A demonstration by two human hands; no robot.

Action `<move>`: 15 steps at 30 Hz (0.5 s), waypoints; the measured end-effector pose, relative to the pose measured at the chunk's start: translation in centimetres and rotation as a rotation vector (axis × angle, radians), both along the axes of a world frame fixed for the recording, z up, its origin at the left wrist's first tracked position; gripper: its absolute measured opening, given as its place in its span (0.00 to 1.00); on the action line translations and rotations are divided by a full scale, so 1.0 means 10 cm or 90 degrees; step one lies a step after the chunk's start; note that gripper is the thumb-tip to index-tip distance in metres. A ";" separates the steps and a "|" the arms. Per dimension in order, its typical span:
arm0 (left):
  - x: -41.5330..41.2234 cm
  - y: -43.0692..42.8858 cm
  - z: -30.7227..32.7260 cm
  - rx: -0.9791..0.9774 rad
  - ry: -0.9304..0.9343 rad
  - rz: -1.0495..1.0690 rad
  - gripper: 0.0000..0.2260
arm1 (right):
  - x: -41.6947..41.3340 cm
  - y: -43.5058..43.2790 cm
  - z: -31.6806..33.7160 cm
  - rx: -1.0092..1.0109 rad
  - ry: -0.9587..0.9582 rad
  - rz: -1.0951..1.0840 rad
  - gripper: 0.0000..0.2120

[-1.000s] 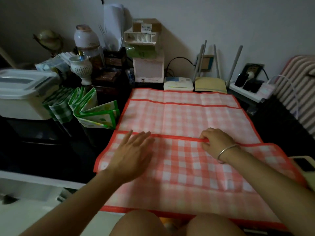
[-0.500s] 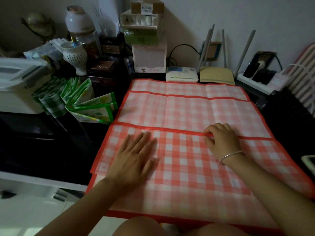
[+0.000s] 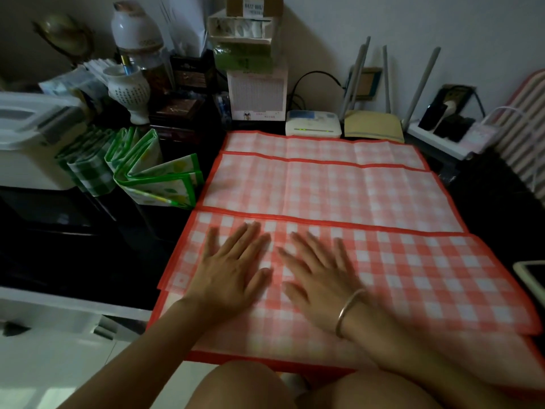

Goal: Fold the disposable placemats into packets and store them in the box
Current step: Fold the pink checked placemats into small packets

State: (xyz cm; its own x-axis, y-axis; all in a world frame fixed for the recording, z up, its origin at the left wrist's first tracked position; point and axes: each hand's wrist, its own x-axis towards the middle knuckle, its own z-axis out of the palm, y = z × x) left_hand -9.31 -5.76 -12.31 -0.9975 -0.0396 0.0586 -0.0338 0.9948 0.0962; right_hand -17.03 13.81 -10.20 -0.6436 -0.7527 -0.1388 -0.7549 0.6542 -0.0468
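Dim light falls on a dark worktop [image 3: 73, 231], cluttered along its far wall. Nearest, both hands lie flat, fingers straight and spread, holding nothing: the left hand [image 3: 233, 276] and the right hand [image 3: 321, 278] press side by side on a red-checked placemat [image 3: 413, 276] that looks doubled over. Beyond it, two more red placemats [image 3: 324, 187] lie unfolded and overlapping. Farther left, green folded packets [image 3: 141, 172] stand fanned just beside the white box [image 3: 26, 143], whose inside is hidden. I judge the job roughly midway: green ones folded, red ones barely begun, storing not yet done.
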 end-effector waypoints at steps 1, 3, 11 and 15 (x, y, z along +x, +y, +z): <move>0.01 0.00 0.00 -0.001 -0.006 0.005 0.30 | 0.01 0.06 -0.01 0.014 0.001 -0.002 0.28; 0.00 -0.01 -0.01 -0.007 -0.010 0.018 0.30 | -0.10 0.33 -0.06 0.027 0.018 -0.057 0.28; -0.10 -0.04 0.07 0.117 -0.036 0.049 0.37 | -0.49 1.29 -0.12 0.076 -0.009 -0.443 0.30; -0.23 0.06 0.31 0.028 -0.114 0.081 0.35 | -0.49 1.26 -0.13 0.065 -0.009 -0.431 0.30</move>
